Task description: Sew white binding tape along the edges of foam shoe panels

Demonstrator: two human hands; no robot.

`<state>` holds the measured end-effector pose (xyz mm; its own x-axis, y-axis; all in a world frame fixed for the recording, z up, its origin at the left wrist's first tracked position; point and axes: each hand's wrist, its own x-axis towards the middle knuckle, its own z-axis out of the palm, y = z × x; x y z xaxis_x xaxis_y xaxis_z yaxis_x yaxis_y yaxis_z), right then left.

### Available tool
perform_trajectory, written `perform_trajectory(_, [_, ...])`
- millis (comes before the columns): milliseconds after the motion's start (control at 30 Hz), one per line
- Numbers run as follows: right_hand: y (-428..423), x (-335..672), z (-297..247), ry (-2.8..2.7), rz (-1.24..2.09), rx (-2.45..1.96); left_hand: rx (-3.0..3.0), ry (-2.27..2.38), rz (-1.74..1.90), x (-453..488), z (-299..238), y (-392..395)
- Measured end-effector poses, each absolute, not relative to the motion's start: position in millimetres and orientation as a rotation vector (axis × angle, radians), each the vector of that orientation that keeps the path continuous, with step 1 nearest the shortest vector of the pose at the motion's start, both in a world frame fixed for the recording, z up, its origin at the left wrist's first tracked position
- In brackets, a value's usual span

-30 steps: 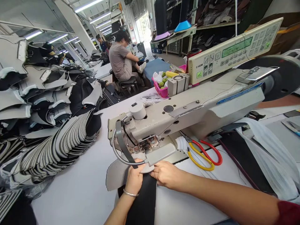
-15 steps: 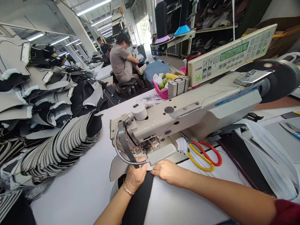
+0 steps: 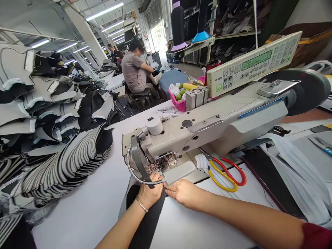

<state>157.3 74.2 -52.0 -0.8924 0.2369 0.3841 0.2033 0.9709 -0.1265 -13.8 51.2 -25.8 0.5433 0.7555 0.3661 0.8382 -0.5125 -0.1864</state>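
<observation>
We have both hands on a black piece [image 3: 147, 226] at the sewing machine [image 3: 169, 136].
The piece lies on the white counter [image 3: 88, 207], running from the machine's head toward us. Our left hand [image 3: 151, 194] bends over it, apparently to keep it flat; with the thumb hidden, we cannot tell whether it pinches or only presses. Our right hand [image 3: 185, 194] is pinched on its right edge, probably to keep that edge aligned. Scissors [image 3: 223, 173] rest just beside the machine, seemingly for easy right-hand reach; stacked panels [image 3: 70, 159] lean together at left, likely to save room.
</observation>
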Motion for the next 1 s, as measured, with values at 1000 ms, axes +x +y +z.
perform_trajectory(1000, [37.1,109.9,-39.5,-2.908,-0.141,-0.458,-2.205,-2.184,-0.474,-0.8,-26.5,40.2])
